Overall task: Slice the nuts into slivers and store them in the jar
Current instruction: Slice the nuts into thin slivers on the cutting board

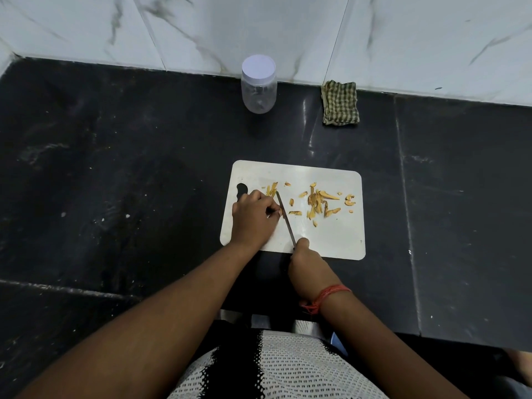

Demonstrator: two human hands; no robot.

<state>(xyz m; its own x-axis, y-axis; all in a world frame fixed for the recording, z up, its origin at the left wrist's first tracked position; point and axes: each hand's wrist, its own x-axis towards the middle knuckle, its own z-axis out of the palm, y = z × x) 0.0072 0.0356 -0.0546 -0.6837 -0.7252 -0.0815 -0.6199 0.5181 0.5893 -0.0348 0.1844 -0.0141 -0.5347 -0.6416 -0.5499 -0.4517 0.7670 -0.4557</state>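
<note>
Lying scattered on the cutting board (331,234), nut slivers (316,201) (thin, tan).

- Our left hand (253,216) lies palm down, fingertips bunched together.
- Our right hand (308,264) is curled in a fist, thumb on top.

Glossy black stone counter (144,168), clear plastic jar (259,93), checked cloth (340,103)

tan nut slivers (316,203) scattered on white board (331,240), lidded clear jar (259,87) upright
</note>
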